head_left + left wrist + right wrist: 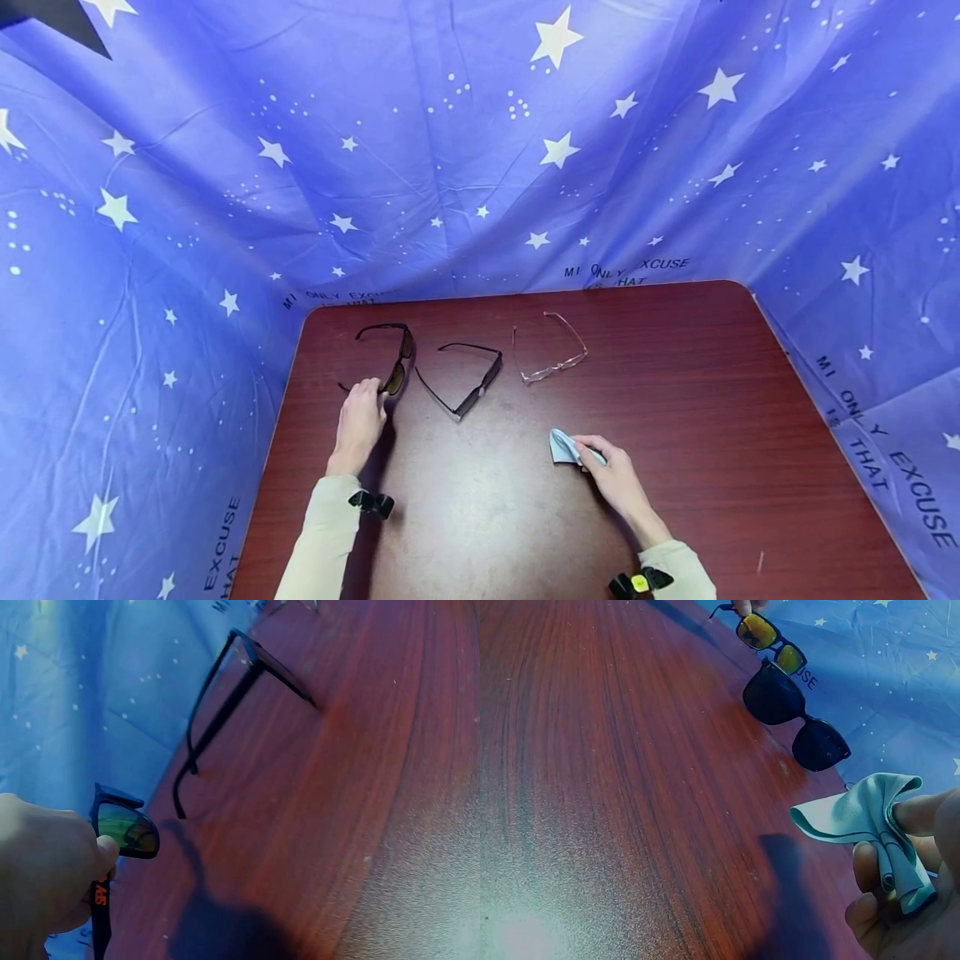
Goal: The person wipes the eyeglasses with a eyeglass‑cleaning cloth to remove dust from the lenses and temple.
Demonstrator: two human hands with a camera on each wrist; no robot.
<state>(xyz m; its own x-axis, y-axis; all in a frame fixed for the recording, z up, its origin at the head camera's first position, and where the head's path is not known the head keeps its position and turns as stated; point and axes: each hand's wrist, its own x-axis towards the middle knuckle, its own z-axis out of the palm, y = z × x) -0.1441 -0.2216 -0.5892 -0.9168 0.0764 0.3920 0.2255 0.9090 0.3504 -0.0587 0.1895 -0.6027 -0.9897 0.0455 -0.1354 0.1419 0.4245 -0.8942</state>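
My left hand (362, 421) grips a pair of sunglasses (396, 381) with a black frame and yellow-green mirrored lenses, at the left of the table. In the left wrist view the thumb presses near the edge of one lens (127, 827), and orange lettering marks the temple (100, 900). A folded light-blue cloth (870, 810) is pinched between the thumb and fingers of my right hand (617, 475), over the table's middle. Black sunglasses (480, 387) with dark lenses stand between the hands, temples spread, just right of the mirrored pair.
Clear-framed glasses (555, 367) lie farther back, right of the dark pair, with their temples unfolded. The reddish-brown wooden table (712, 400) has rounded back corners. Blue star-print curtains (465, 167) enclose it at the back and both sides.
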